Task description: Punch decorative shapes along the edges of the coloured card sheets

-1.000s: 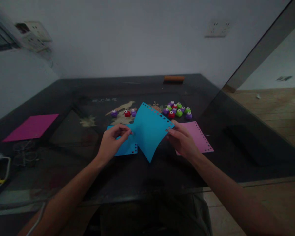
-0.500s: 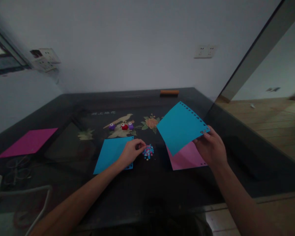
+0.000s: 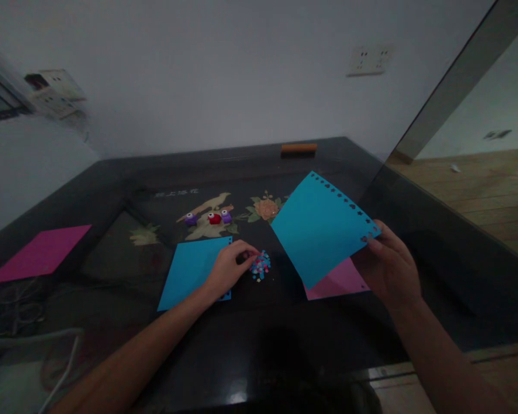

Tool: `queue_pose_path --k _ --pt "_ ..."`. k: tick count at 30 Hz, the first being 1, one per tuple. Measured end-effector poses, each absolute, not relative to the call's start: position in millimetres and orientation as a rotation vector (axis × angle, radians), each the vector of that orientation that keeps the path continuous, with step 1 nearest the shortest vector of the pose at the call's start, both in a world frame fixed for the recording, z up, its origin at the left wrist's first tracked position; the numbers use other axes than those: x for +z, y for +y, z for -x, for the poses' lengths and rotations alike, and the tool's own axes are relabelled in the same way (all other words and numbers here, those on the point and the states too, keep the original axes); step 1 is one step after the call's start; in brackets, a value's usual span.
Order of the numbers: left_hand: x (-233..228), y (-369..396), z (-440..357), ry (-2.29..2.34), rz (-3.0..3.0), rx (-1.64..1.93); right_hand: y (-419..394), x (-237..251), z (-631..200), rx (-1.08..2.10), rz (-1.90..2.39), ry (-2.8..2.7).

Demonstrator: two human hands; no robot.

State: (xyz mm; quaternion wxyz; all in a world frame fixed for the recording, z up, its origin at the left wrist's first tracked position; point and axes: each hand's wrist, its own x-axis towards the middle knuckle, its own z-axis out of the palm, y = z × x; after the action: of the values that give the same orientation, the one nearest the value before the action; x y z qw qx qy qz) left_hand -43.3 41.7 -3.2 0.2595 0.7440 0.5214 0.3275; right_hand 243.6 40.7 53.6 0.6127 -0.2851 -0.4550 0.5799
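The right hand (image 3: 391, 267) pinches a corner of a bright blue paper sheet with a punched-hole edge (image 3: 322, 227), holding it tilted in the air above a pale pink paper sheet (image 3: 339, 280) lying flat on the dark glass-topped table (image 3: 250, 351). A second ago both hands held this sheet at the middle of the table; since then the left hand has let go and the sheet has swung out to the right. The left hand (image 3: 228, 265) now rests on the near corner of a second flat blue paper sheet (image 3: 190, 270), fingers curled loosely and touching a small heap of blue and pink paper punch-outs (image 3: 260, 265), grasping nothing that shows. Farther off stand three small purple and red craft punches (image 3: 208, 218), with a magenta paper sheet (image 3: 37, 253) well apart at the left.
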Motion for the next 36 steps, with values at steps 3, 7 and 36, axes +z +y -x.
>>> queue_pose_path --k 3,7,36 --pt "-1.0 41.6 42.5 1.420 -2.014 0.903 40.9 53.6 -243.0 1.330 0.660 -1.061" --pt "1.1 41.3 42.5 1.436 -2.003 0.901 40.4 56.7 -239.7 1.321 0.662 -1.063" --pt "20.9 8.8 23.6 1.324 -0.920 1.243 28.1 40.8 -205.9 1.490 0.784 -1.376"
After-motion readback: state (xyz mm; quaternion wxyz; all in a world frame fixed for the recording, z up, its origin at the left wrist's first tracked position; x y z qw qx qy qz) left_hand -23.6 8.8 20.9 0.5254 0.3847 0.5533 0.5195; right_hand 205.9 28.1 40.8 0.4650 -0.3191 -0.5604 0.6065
